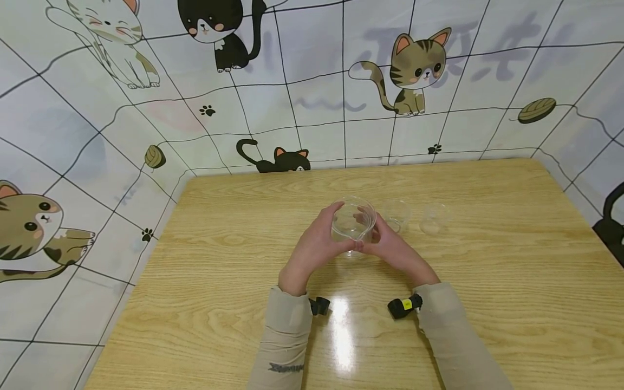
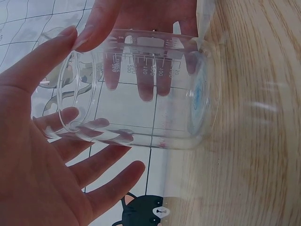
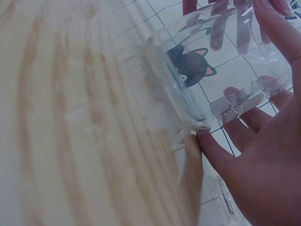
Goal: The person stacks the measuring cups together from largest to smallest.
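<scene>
A clear glass beaker [image 1: 352,230] with a pour lip stands between both hands over the table. Its white printed scale [image 2: 149,70] shows in the left wrist view, along with a bluish mark at the base. My left hand [image 1: 318,237] holds the beaker from the left, thumb near the rim and fingers around the far side. From the right, my right hand [image 1: 392,246] grips the same beaker, its fingers [image 3: 240,132] spread along the glass wall. The thumbs meet at the near side of the rim.
Just right of the beaker, two smaller clear glass vessels stand on the wooden table [image 1: 234,260]: one glass [image 1: 398,211] close to the right hand, another glass [image 1: 435,221] farther right. A cat-print backdrop [image 1: 312,124] rises behind the table and at its sides.
</scene>
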`<state>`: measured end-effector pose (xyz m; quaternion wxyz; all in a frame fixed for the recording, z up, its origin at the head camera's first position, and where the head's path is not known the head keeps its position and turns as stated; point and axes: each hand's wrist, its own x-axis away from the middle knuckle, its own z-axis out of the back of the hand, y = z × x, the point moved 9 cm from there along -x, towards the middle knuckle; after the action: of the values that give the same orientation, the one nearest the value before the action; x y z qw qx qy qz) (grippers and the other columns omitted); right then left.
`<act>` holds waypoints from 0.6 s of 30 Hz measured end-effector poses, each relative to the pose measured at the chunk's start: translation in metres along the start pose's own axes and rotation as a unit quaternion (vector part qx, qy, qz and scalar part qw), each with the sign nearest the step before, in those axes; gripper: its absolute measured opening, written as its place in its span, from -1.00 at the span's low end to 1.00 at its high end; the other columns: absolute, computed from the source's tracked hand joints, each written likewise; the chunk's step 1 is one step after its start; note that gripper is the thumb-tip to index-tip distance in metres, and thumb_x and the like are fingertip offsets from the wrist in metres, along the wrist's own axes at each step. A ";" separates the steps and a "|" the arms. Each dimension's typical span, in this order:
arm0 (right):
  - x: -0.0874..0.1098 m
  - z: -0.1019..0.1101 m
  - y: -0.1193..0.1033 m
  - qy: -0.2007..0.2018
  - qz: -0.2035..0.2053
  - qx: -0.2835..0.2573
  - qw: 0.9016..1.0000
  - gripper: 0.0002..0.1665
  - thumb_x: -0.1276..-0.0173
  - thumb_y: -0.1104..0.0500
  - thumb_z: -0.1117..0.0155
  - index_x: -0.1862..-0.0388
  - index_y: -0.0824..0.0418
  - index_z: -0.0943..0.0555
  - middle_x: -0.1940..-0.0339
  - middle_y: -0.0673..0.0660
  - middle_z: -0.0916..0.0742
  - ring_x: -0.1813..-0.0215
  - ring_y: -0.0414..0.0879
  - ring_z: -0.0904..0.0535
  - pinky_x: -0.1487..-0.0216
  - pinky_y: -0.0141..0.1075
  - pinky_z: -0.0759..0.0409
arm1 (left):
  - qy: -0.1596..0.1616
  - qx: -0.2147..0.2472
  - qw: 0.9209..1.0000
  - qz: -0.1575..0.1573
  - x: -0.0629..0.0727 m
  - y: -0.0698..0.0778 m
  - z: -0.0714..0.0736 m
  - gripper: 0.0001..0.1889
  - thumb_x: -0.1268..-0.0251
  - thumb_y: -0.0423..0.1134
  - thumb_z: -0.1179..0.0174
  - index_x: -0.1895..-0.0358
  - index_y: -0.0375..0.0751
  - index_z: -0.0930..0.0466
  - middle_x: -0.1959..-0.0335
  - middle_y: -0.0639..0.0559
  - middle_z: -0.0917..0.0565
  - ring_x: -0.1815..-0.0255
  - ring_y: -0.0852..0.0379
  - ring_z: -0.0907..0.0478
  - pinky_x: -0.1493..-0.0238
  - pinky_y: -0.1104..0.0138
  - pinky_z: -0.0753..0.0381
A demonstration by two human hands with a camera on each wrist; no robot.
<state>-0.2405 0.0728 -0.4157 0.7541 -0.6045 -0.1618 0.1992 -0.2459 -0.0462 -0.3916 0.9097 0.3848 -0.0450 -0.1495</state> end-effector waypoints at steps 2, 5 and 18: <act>0.000 0.000 0.001 0.000 0.000 -0.002 1.000 -0.02 -0.16 0.10 -0.29 -0.41 -0.02 0.09 -0.37 0.19 -0.18 -0.29 0.22 -0.17 -0.05 0.00 -0.37 | 0.001 -0.001 1.000 -0.002 0.000 0.000 0.000 -0.02 0.23 0.35 -0.22 -0.35 0.21 0.01 -0.31 0.22 -0.15 -0.26 0.20 -0.16 -0.11 0.16 -0.30; -0.001 0.000 0.001 -0.002 0.003 -0.004 1.000 -0.02 -0.16 0.10 -0.28 -0.41 -0.01 0.09 -0.37 0.19 -0.18 -0.28 0.23 -0.17 -0.05 0.01 -0.37 | 0.001 -0.002 1.000 -0.005 0.000 0.000 0.000 -0.02 0.23 0.36 -0.21 -0.35 0.22 0.02 -0.31 0.22 -0.15 -0.27 0.19 -0.16 -0.12 0.15 -0.29; -0.001 0.002 0.003 -0.001 0.001 -0.010 1.000 -0.02 -0.15 0.12 -0.29 -0.40 -0.07 0.09 -0.36 0.18 -0.18 -0.29 0.21 -0.17 -0.04 -0.02 -0.39 | 0.015 0.044 0.999 -0.012 -0.001 0.001 -0.001 0.09 0.21 0.21 -0.33 -0.36 0.25 0.26 -0.29 0.08 -0.20 -0.16 0.07 -0.31 -0.01 0.16 -0.39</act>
<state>-0.2428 0.0741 -0.4182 0.7474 -0.6123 -0.1640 0.1990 -0.2469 -0.0448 -0.3916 0.8907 0.4270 -0.0330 -0.1523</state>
